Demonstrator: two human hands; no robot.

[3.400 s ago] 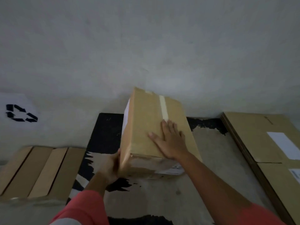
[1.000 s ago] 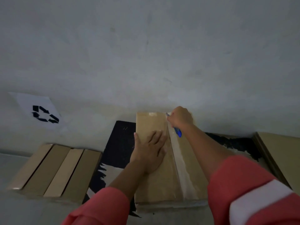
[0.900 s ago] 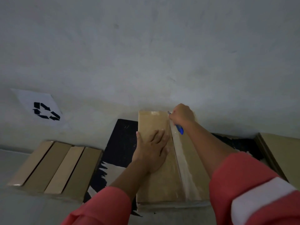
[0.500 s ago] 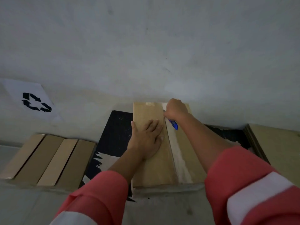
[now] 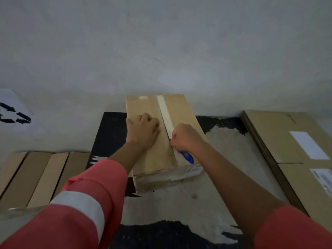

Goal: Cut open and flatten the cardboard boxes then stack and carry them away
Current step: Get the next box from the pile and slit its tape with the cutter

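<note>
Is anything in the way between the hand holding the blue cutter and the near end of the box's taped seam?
Nothing visible. The right hand grips the blue cutter on the box seam; the stretch to the near edge is bare. The left hand presses beside the tape.

Dim, flat light with a grey-blue cast. Shadows are soft, and a faint brighter patch sits on the wall [image 5: 176,81]. The cardboard box [image 5: 152,159] looks muted — wide-angle distortion bends the edges, where the left sleeve [image 5: 77,212] goes soft.
</note>
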